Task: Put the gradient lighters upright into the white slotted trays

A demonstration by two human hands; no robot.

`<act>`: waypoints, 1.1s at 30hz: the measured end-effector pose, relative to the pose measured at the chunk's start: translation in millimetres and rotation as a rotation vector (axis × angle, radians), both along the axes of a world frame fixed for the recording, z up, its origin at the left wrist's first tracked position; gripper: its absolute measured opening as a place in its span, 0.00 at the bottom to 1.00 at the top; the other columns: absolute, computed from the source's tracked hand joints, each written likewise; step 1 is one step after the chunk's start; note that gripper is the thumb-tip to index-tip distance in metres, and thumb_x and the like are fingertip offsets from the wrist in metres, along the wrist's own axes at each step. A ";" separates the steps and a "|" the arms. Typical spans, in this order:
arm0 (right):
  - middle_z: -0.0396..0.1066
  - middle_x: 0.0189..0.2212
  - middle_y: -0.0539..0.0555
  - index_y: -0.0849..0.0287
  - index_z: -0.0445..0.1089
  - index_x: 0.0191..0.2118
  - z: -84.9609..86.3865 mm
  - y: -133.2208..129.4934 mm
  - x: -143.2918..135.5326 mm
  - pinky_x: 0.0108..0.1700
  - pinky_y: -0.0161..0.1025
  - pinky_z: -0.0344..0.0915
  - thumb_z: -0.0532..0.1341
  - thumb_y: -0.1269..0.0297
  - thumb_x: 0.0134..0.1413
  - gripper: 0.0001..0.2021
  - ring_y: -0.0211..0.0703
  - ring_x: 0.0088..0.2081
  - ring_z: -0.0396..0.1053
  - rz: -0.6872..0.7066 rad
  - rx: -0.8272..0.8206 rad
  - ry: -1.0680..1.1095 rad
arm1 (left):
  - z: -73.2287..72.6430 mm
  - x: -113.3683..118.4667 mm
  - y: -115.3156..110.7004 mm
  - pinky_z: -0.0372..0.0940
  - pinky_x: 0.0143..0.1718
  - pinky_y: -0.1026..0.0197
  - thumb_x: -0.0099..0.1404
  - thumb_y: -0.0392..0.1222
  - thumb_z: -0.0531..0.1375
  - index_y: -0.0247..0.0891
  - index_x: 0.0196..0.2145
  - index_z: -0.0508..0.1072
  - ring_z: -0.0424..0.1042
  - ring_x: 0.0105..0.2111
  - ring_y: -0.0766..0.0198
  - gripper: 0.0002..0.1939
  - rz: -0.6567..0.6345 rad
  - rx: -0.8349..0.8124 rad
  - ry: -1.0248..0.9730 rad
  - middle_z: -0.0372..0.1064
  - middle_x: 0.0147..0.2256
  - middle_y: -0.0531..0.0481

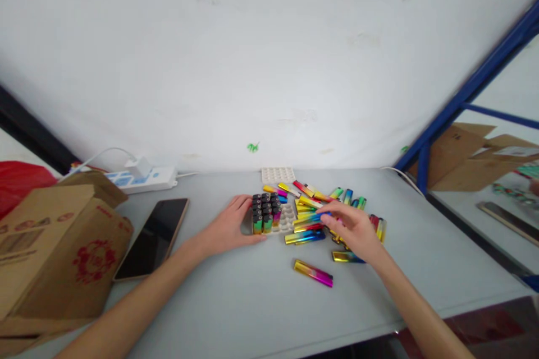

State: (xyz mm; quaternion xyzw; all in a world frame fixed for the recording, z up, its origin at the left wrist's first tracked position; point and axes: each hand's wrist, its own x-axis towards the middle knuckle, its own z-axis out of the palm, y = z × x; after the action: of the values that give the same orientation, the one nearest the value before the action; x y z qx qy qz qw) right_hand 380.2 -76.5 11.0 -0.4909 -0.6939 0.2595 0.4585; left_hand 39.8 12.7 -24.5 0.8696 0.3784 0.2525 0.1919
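Observation:
A white tray (288, 217) with round holes holds several upright lighters (266, 212), black-topped with shiny coloured bodies, packed on its left side. My left hand (229, 227) grips the tray's left end, thumb at the near corner and fingers at the far one. At the pile of loose metallic lighters (308, 202), my right hand (351, 229) has its thumb and fingers closed on a yellow-and-blue lighter (310, 218). That lighter's far right end is hidden by the fingers. A yellow-and-magenta lighter (313, 273) lies alone nearer to me.
Against the wall lies a second white holed tray (278, 174). On the left are a phone (154, 238), a power strip (147, 179) and a cardboard box (63, 252). A blue metal frame (423, 165) stands at the table's right, with an open carton (458, 154) beyond it.

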 end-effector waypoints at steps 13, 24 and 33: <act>0.77 0.33 0.49 0.53 0.71 0.37 12.8 77.6 -73.3 0.35 0.38 0.74 0.75 0.35 0.54 0.26 0.41 0.31 0.74 0.194 -0.280 0.875 | -3.4 -5.6 2.2 0.71 0.66 0.39 0.58 0.65 0.76 0.42 0.60 0.75 0.74 0.60 0.38 0.39 0.008 -0.013 -0.013 0.73 0.59 0.38; 0.54 0.20 0.41 0.55 0.66 0.31 -2.8 62.3 -81.4 0.19 0.31 0.43 0.66 0.23 0.53 0.34 0.29 0.18 0.47 0.118 -0.363 0.590 | -7.3 -3.1 5.4 0.70 0.67 0.39 0.63 0.64 0.72 0.41 0.60 0.73 0.73 0.61 0.42 0.36 0.078 0.031 -0.008 0.71 0.59 0.39; 0.50 0.14 0.43 0.53 0.58 0.20 -14.3 62.4 -88.6 0.18 0.33 0.37 0.57 0.19 0.55 0.38 0.31 0.16 0.42 0.020 -0.524 0.581 | -11.3 -5.9 8.1 0.70 0.66 0.38 0.65 0.64 0.71 0.41 0.62 0.72 0.73 0.60 0.41 0.36 0.047 0.079 -0.007 0.72 0.59 0.38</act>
State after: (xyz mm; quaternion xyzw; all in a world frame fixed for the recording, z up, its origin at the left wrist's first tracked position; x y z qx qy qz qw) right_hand 291.6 -14.1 -3.3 -0.4907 -0.4502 0.5606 0.4922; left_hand 33.9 20.8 -35.8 0.8665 0.3878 0.2747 0.1525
